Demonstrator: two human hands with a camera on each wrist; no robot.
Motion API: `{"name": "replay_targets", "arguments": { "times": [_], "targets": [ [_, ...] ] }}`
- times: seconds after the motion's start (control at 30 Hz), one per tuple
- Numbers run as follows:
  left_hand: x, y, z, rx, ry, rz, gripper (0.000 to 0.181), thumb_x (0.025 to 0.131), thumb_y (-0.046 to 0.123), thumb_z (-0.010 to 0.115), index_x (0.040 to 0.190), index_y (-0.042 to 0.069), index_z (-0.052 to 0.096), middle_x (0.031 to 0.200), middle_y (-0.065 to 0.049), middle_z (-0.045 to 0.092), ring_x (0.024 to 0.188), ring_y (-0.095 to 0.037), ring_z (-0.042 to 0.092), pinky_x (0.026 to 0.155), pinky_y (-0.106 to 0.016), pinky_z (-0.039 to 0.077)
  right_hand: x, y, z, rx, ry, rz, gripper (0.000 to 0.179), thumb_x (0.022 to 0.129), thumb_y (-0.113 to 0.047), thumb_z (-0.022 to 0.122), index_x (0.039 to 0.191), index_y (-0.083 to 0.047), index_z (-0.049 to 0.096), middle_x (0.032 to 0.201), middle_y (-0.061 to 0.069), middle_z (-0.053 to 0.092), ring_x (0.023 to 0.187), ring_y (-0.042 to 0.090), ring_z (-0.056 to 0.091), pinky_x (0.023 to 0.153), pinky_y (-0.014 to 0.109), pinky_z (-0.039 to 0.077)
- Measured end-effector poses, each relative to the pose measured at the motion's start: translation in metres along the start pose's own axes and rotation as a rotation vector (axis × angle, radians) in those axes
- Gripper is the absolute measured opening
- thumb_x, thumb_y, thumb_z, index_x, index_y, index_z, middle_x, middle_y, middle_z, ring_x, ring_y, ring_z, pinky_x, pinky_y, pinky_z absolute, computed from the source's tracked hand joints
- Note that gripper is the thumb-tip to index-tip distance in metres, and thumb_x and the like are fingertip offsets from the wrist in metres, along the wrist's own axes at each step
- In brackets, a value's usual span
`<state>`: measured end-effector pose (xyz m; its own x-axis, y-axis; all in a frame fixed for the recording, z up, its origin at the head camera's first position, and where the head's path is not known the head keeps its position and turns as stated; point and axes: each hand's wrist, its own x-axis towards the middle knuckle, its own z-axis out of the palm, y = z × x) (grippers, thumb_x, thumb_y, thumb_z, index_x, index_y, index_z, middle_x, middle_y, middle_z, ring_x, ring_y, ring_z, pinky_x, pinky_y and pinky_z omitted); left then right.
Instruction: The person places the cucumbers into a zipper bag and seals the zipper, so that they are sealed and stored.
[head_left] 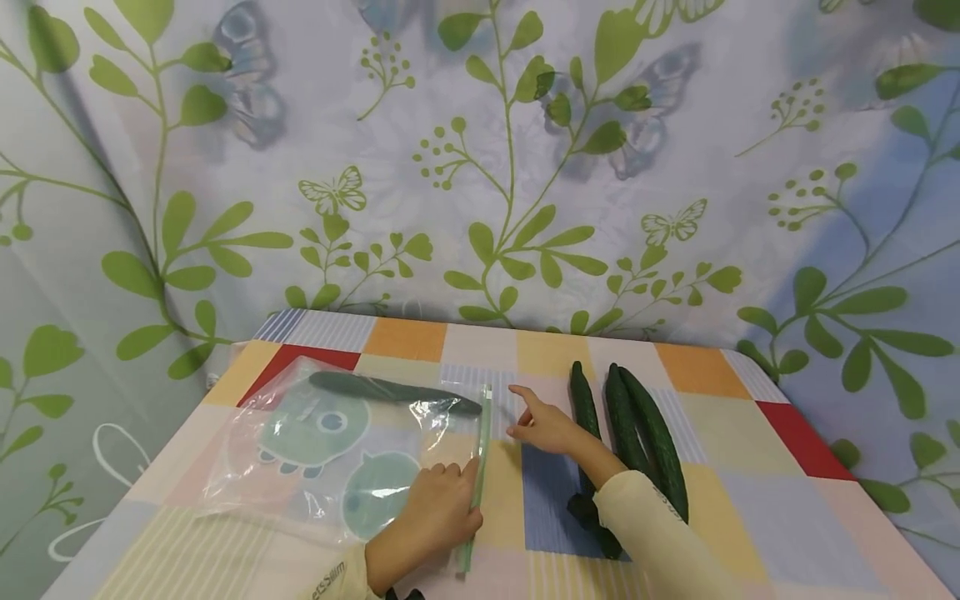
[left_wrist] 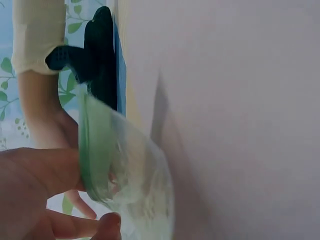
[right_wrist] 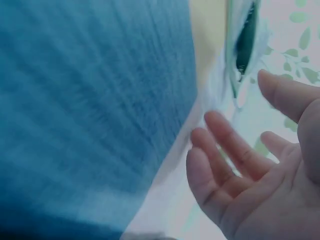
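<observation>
A clear zip bag [head_left: 247, 487] with pale green cartoon prints and a green zip edge [head_left: 483, 454] lies flat on the left of the table. Inside it, along the far side, is one cucumber [head_left: 390, 390], its tip close to the zip edge. My left hand [head_left: 435, 504] grips the near part of that edge; in the left wrist view the green strip [left_wrist: 92, 145] passes between thumb and fingers. Just right of the bag's mouth my right hand [head_left: 551, 427] hovers with spread, loosely bent fingers [right_wrist: 235, 145], holding nothing. The bag's mouth [right_wrist: 232, 55] looks partly parted there.
To the right, several dark green cucumbers [head_left: 656, 433] lie lengthwise on the patchwork tablecloth [head_left: 757, 517]; my right forearm passes over them. A dark wrist strap piece [head_left: 581, 507] shows by the right sleeve. Behind the table hangs a leaf-patterned curtain [head_left: 480, 167].
</observation>
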<state>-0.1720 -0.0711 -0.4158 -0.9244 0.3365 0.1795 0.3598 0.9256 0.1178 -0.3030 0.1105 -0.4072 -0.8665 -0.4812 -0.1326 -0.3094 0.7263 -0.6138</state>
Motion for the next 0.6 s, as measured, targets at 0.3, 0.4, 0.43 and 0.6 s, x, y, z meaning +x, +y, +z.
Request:
{"name": "replay_targets", "arguments": {
  "times": [0.3,0.4,0.43,0.6],
  "targets": [
    [-0.016,-0.004,-0.006,-0.054,0.020,0.017,0.058,0.069,0.031,0.061,0.118,0.000,0.056,0.077,-0.007,0.066,0.064,-0.021,0.054,0.053,-0.030,0.039,-0.043,-0.001,-0.017,-0.023,0.073,0.017,0.067,0.085,-0.022,0.061,0.142,-0.011,0.028,0.113,0.019,0.056,0.094,0.030,0.059,0.072,0.041,0.049],
    [-0.018,-0.004,-0.006,-0.064,0.068,0.031,0.056,0.069,0.030,0.061,0.115,-0.001,0.058,0.071,-0.006,0.066,0.062,-0.022,0.056,0.052,-0.031,0.040,-0.057,-0.002,-0.025,-0.047,0.105,0.018,0.067,0.085,-0.023,0.062,0.142,-0.010,0.028,0.116,0.020,0.054,0.096,0.033,0.056,0.073,0.042,0.048],
    [-0.019,-0.004,-0.005,-0.066,0.084,0.037,0.054,0.069,0.029,0.060,0.113,-0.001,0.058,0.069,-0.006,0.065,0.061,-0.023,0.057,0.051,-0.031,0.040,-0.062,-0.002,-0.028,-0.055,0.115,0.022,0.068,0.085,-0.023,0.062,0.142,-0.010,0.028,0.117,0.021,0.053,0.096,0.034,0.056,0.073,0.042,0.048],
    [-0.022,-0.002,-0.003,-0.087,0.149,0.058,0.040,0.068,0.024,0.060,0.101,0.001,0.063,0.061,-0.004,0.063,0.055,-0.022,0.057,0.045,-0.030,0.038,-0.092,0.000,-0.039,-0.140,0.168,0.082,0.070,0.085,-0.028,0.061,0.142,-0.007,0.026,0.121,0.025,0.050,0.100,0.038,0.055,0.076,0.048,0.047]
  ]
}}
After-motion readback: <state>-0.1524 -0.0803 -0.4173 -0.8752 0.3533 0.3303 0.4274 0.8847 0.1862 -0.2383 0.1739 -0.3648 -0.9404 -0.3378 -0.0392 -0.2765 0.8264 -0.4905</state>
